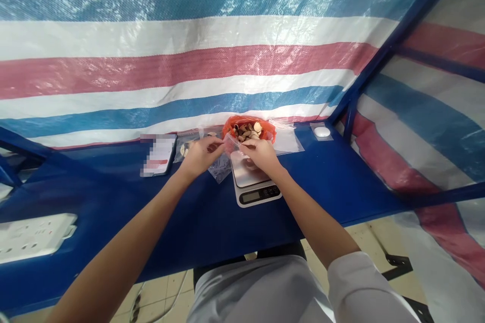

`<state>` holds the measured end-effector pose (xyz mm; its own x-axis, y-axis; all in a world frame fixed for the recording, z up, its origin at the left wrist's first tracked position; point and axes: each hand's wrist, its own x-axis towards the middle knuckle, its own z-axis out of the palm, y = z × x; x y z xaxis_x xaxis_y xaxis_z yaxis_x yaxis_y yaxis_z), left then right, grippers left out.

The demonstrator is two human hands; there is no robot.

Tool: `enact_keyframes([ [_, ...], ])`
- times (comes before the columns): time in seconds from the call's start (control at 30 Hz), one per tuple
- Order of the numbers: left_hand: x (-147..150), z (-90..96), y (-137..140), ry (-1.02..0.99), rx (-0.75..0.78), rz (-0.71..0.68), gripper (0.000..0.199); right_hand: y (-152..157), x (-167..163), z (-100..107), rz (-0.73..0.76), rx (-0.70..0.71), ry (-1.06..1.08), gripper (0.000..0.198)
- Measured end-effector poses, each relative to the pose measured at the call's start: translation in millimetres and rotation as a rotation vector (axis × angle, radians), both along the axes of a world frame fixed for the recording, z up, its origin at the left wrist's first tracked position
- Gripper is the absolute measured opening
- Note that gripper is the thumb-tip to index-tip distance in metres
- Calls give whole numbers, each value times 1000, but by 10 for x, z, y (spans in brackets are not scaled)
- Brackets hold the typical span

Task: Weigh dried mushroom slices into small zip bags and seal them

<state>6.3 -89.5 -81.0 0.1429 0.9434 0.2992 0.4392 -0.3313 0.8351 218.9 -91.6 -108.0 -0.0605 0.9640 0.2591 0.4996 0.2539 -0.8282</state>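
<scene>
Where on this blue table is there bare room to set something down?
Bare tabletop shows between the power strip and phone, and between the right forearm and the white disc. Around the left hand and right hand, the scale, red bag and clear bags crowd together.

Left hand (201, 154), right hand (263, 154) close together, fingertips (219, 149) pinched on both; left forearm (127, 239), right forearm (316, 212) run back from the grip, wider apart behind it

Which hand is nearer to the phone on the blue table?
Left. The left hand is to the right of the phone, apart from it; the right hand is farther right, over the scale.
</scene>
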Motion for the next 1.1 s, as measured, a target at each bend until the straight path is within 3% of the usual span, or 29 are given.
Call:
enact_keyframes([
  [0.1, 186, 28, 11, -70, -180, -66, 33, -43, -21, 21, 39, 73, -8, 12],
  [0.2, 304, -1, 61, -212, -378, -40, 46, -81, -34, 21, 83, 127, -59, 14],
  [0.4, 341, -65, 111, -310, -536, 6, 39, -124, 2, 35, 120, 132, -178, 19],
  [0.57, 329, -76, 61, -303, -514, -30, 32, -55, 81, 61, 114, -1, -30, 26],
  [0.7, 329, -61, 20, -260, -487, -63, 28, 52, 107, 81, 133, -93, 8, 20],
  [0.97, 295, -50, 11, -166, -466, -127, 31, 159, 79, 157, 277, -115, 28, 14],
  [1.1, 209, -28, 24, 59, -349, -117, 31, 179, 133, 170, 215, -122, 43, 10],
])
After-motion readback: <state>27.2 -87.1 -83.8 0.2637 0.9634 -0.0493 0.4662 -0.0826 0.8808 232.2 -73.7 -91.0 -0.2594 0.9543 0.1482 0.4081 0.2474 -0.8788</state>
